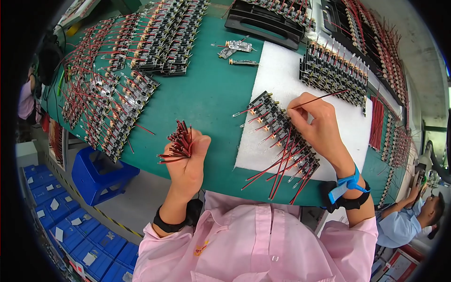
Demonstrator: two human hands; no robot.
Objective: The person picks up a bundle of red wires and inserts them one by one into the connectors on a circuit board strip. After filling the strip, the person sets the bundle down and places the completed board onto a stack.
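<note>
My left hand is closed around a bundle of short red wires, held over the front edge of the green bench. My right hand pinches a single red wire between thumb and fingers. It hovers above a row of small black circuit boards lying on a white foam pad. Several of these boards have red wires sticking out toward me. A blue strap wraps my right wrist.
Many wired boards cover the left of the bench, with stacked boards behind. More boards and black trays stand at the back right. Blue bins sit on the floor at left. Another person works at right.
</note>
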